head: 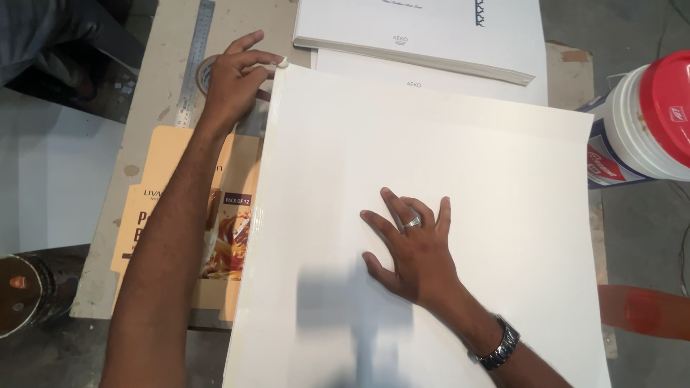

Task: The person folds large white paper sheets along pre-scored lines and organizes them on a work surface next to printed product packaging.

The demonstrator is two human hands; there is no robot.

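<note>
White sheet (431, 165), big and glossy, lies flat across the worktable (154, 100) under both of the person's hands. The right hand (417, 255) rests palm down near the middle of it, fingers (392, 205) spread well apart and pressed flat, holding nothing; a ring sits on one finger and a metal wristwatch (501, 345) circles the wrist just behind. The left hand (233, 82) reaches to the sheet's far left corner, where its fingertips and thumb are drawn together, pinching the corner edge.

Just beyond the left fingertips, partly hidden under that hand, a roll of brown tape (205, 72) lies on the table, and beside it, further left, a steel ruler (195, 61) runs away from the person. Under the left forearm, tucked partly beneath the sheet's left edge, is a flattened orange carton (169, 208) with a printed picture on it.

Past the right fingertips, beyond the sheet's far edge, a stack of white printed sheets (424, 32) sits on the table. Off to the right of the right hand, clear of the sheet's corner, stands a white plastic tub with a red lid (647, 118). Far left of the left arm, near the floor, a dark round tin (21, 291) shows at the frame's edge
</note>
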